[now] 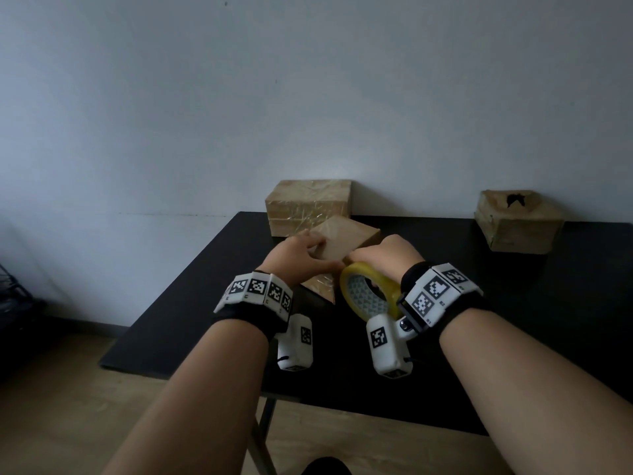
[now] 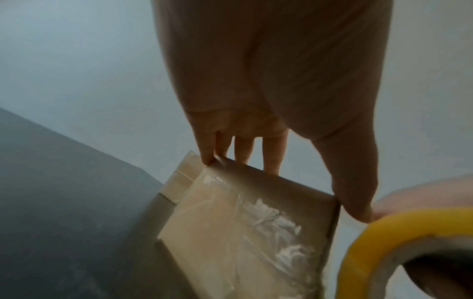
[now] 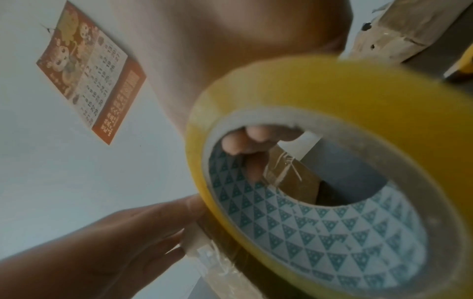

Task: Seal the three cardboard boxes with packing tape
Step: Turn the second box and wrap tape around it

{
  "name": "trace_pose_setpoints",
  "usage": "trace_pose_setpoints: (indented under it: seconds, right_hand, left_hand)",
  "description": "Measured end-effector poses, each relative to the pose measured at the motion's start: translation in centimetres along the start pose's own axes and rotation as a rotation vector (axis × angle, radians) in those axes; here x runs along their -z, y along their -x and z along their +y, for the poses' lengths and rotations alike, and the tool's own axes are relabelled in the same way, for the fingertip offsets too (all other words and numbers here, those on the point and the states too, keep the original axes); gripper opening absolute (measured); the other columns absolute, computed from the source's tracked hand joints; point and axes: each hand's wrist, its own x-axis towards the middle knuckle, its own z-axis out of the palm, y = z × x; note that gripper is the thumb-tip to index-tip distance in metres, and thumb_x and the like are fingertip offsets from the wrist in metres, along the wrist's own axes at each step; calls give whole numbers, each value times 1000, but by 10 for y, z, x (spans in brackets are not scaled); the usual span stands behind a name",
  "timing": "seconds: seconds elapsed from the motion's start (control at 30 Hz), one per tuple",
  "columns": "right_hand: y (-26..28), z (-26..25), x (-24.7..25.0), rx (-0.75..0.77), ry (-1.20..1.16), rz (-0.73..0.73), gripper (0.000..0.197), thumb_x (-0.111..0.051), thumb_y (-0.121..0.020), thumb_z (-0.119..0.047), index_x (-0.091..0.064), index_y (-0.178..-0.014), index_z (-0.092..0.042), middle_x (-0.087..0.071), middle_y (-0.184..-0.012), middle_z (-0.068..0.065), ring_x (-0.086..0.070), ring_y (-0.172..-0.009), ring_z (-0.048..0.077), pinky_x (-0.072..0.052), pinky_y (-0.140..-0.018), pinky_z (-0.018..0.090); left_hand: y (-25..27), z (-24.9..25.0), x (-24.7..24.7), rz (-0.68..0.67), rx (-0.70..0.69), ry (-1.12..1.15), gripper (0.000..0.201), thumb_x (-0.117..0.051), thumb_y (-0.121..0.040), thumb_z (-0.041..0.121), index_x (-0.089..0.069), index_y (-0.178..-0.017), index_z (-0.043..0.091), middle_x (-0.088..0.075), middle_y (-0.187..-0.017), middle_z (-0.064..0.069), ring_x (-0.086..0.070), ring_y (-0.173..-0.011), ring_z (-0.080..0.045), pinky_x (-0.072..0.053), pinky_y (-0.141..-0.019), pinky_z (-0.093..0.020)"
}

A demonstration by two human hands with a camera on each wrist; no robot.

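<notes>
the small brown cardboard box being worked on sits tilted on the near middle of the black table, one corner raised, with crinkled clear tape already showing on its lower face. the left hand holds it by the upper edge, fingers laid over the far side and thumb on the near corner, so the grasp is a loose clamp around the cardboard. the right hand carries the yellow roll of packing tape, fingers hooked through its patterned core and closed around the ring; the roll hangs just beside the box, touching or nearly touching its edge. whether a strip is pulled out at this instant i cannot tell.

judging by the glossy wrinkles, this box is partly taped, and the job on it looks unfinished. behind it, against the wall, a larger brown cardboard box wears tape across its front and top and seems done. off to the right, well apart, a third worn cardboard box shows a dark torn hole in its top; it carries some tape, but whether it is sealed i cannot say.

the table is matte black, standing on a pale wood floor against a plain grey-white wall. a red and white wall calendar hangs there, seen from the right wrist.
</notes>
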Motion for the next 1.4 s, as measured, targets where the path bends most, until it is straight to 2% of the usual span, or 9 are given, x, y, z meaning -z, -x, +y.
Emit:
trace_pose_setpoints:
  seconds: [0.13,0.23,0.4,0.57,0.73,0.9,1.07,1.23,1.4]
  right_hand:
    - [2,4,5,44,-12,26,43,-72,-82,-52,-67,-93,-11,-69,-97,6,-65,-88,22,-44,-66,30]
    - [4,-1,12,64,-101,65,61,-72,-81,-57,-69,-111,-4,-70,-108,10,-67,-100,27,-44,-69,30]
    - [16,-20,36,133,-384,124,48,-74,-83,-51,-72,-86,-4,-72,-79,11,-68,-69,23,-57,-70,35]
    - [18,-23,38,187,-435,115,48,-72,-84,-50,-73,-92,-2,-71,-77,10,-66,-69,25,-56,-78,39]
    - [19,-23,34,212,-425,127,39,-73,-85,-42,-68,-81,-4,-65,-68,11,-61,-63,24,-51,-70,35]
    - [21,-12,32,171,-131,80,36,-73,-82,-38,-58,-62,-11,-57,-61,3,-57,-60,20,-42,-60,30]
    - [18,15,22,59,4,-11,45,-72,-82,-49,-67,-92,-6,-66,-89,9,-68,-90,30,-52,-75,36]
    - [16,15,14,84,-14,102,49,-68,-78,-62,-56,-64,-16,-64,-71,3,-67,-73,25,-44,-61,30]
    - [13,6,-2,83,140,136,46,-62,-83,-57,-67,-88,-11,-67,-83,3,-66,-79,26,-56,-76,37]
  left_hand:
    - [0,-1,4,4,-35,-59,74,-71,-73,60,-54,-135,26,-48,-142,3,-48,-127,-17,-34,-97,-25]
    - [-5,-5,3,44,-34,-70,67,-68,-69,67,-63,-123,28,-62,-116,6,-58,-109,-17,-42,-84,-27]
    - [-13,-6,11,51,-16,214,45,-67,-75,60,-74,-106,28,-71,-101,10,-63,-99,-7,-49,-88,-25]
    - [-9,-8,6,91,-21,327,39,-56,-91,45,-68,-73,13,-54,-56,18,-50,-57,3,-37,-57,-11]
    - [-1,-7,-2,110,-30,358,50,-51,-95,45,-62,-81,-3,-60,-65,2,-53,-63,-12,-36,-64,-19]
    - [-2,-6,-3,137,-5,319,49,-46,-97,46,-50,-54,21,-48,-56,6,-44,-57,-5,-35,-60,-21]
    - [-6,-8,-5,160,40,266,52,-40,-98,49,-46,-55,19,-46,-57,3,-44,-56,-9,-36,-61,-24]
    - [-13,-14,-8,217,119,345,59,-40,-97,52,-48,-56,10,-53,-60,-8,-51,-62,-21,-44,-69,-33]
    - [-17,-17,-7,240,169,421,57,-42,-97,51,-52,-59,11,-57,-63,-6,-58,-70,-24,-51,-80,-40]
